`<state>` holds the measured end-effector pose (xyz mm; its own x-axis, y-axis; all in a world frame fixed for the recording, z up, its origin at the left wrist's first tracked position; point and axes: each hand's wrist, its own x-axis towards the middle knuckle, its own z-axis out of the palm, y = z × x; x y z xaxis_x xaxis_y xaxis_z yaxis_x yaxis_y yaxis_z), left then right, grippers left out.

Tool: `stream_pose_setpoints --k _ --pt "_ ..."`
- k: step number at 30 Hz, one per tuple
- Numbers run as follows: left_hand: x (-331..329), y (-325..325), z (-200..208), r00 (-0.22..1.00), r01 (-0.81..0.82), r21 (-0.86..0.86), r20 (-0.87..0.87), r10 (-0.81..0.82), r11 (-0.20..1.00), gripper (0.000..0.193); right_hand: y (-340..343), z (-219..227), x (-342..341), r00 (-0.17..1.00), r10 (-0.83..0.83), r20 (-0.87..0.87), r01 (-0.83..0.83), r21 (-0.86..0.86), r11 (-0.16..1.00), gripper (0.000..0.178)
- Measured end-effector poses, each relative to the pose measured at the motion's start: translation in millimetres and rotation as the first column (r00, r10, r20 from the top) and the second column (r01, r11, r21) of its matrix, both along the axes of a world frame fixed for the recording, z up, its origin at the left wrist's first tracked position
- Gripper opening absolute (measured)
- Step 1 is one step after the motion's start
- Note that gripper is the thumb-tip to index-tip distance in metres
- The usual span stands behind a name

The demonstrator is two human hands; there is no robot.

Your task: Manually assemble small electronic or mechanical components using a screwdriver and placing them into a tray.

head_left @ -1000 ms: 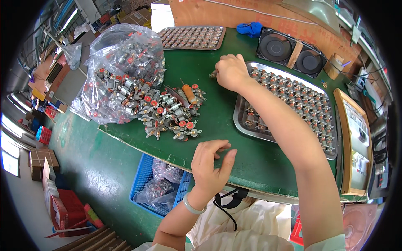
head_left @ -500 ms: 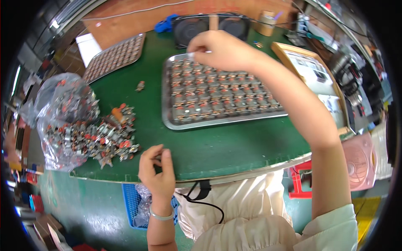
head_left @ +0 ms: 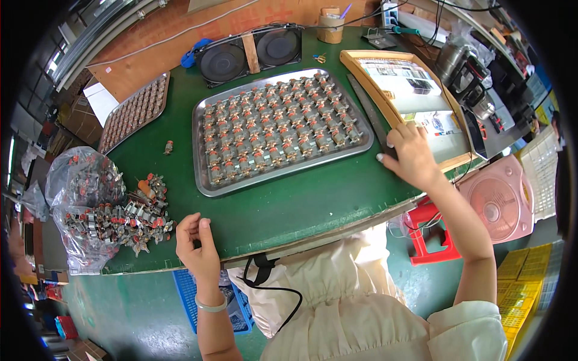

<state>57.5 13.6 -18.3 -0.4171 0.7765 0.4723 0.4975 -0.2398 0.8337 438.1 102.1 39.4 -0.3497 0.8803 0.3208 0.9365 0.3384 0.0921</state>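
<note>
My right hand (head_left: pixel 412 156) is at the near left corner of a wooden-framed box (head_left: pixel 394 108). Its fingertips touch or overlap the frame, and its thumb is spread away with nothing seen in the grip. Left of it, a metal tray (head_left: pixel 283 171) holds rows of small metal motor-like parts (head_left: pixel 271 123) with orange-red pieces. By the table's front edge is my left hand (head_left: pixel 198 243), loosely curled, a gap between thumb and fingers, nothing visible inside. A heap of loose metal parts (head_left: pixel 135 219) spills from a clear plastic bag (head_left: pixel 84 180) farther left. One single part (head_left: pixel 168 147) lies apart.
A second filled tray (head_left: pixel 135 114) rests at the back left. Two black round fans or speakers (head_left: pixel 250 54) stand behind the main tray, beside a pen cup (head_left: pixel 330 29). A dark metal strip (head_left: pixel 368 111) lies along the box. Below are a blue basket (head_left: pixel 186 295) and red stool (head_left: pixel 430 234).
My right hand has moved from above the tray's far left corner to the right, to the wooden-framed box. The view has shifted; my left hand stays near the table edge.
</note>
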Motion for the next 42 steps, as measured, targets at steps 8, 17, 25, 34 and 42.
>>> stream_pose_setpoints --k 8,17,25,34,42 --pt "-3.5 2.0 4.5 0.996 0.032 -0.090 0.081 -0.024 0.995 0.015 8.2 -18.5 6.4 0.998 0.009 -0.059 -0.003 0.104 0.995 0.020" --pt "-17.8 48.7 49.6 0.983 0.181 -0.139 0.056 -0.174 0.974 0.034 37.7 13.1 4.3 0.906 0.112 -0.407 -0.129 -0.015 0.992 0.018" --pt "-53.4 165.8 88.2 0.984 0.127 -0.461 0.172 -0.052 0.878 0.065 144.4 6.7 -10.5 0.621 -0.318 -0.716 -0.151 -0.508 0.848 0.020" --pt "-57.6 189.4 73.6 0.997 0.046 -0.706 0.072 0.008 0.706 0.081 167.7 -9.1 -12.1 0.629 -0.468 -0.621 -0.117 -0.670 0.733 0.023" --pt "-53.6 205.1 62.8 0.970 0.168 -0.730 0.242 0.021 0.662 0.091 165.8 -4.8 -21.6 0.551 -0.514 -0.657 -0.173 -0.692 0.701 0.019"
